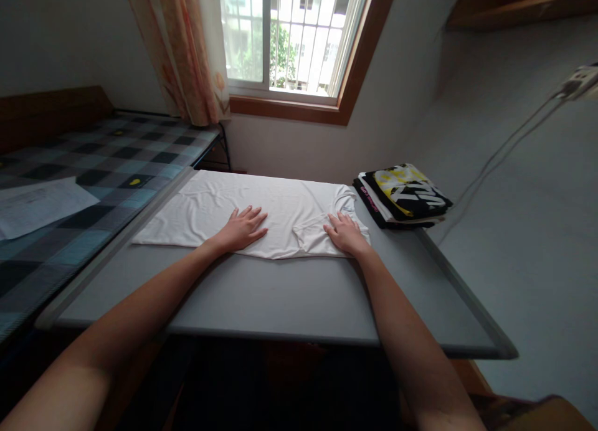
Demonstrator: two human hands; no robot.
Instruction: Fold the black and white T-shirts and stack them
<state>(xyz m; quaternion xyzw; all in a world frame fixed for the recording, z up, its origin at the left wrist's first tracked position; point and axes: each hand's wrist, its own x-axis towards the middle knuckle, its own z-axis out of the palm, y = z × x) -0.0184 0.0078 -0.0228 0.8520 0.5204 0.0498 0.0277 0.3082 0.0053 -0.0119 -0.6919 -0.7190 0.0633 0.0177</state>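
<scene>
A white T-shirt [275,200], folded lengthwise, lies across the grey table [289,294], its collar at the right end and its hem at the left. Flat on the middle of the cloth, near its front edge, rests my left hand [243,230] with fingers spread. My right hand [346,233] presses on the folded sleeve near the collar, fingers apart. Neither hand grips anything. Shallow wrinkles run through the fabric, mostly on the left part.
Several folded shirts form a stack [402,195] at the table's right back corner. Left of the table is a bed [93,163] with a checked cover and papers [42,203]. Behind are a window [299,38] and curtain [187,57]; a cable [495,154] hangs along the right wall.
</scene>
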